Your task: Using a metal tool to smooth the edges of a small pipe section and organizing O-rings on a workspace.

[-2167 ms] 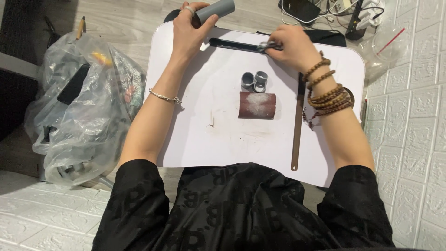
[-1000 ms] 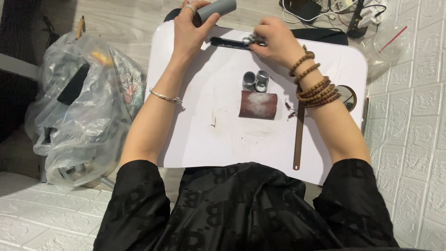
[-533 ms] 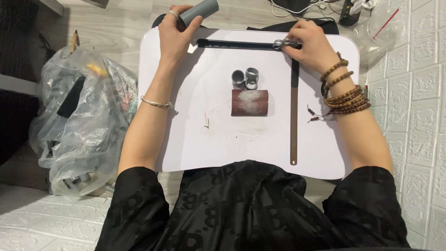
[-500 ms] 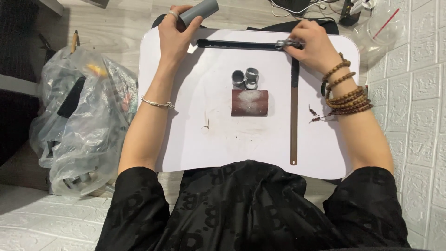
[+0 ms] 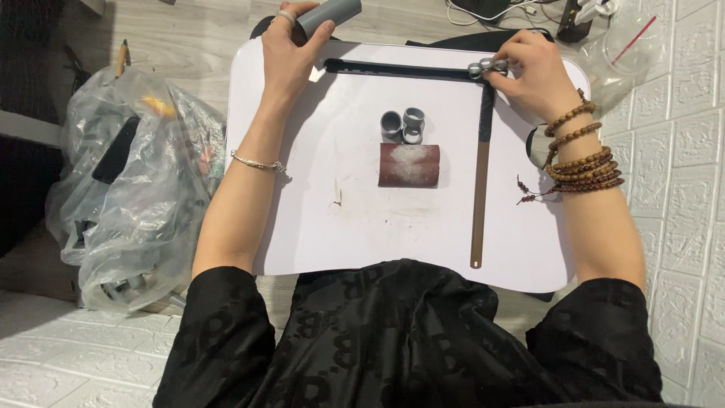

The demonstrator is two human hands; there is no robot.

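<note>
The top edge is cutting off the grey tube (image 5: 332,10) that the left hand (image 5: 293,47) is gripping, and the fingers (image 5: 321,34) wrapping it are hiding its lower part, so its length is not showing. The right hand (image 5: 532,69) is covering part of the small metal piece (image 5: 485,67) at the corner of the dark strips (image 5: 483,151), leaving its shape too small to tell, and the wrist beads (image 5: 585,162) are hiding most of a round thing (image 5: 536,146) at the desk (image 5: 340,227) edge. The bag (image 5: 143,181) is blurring its contents, and the cables (image 5: 521,7) are running out of the top edge.
</note>
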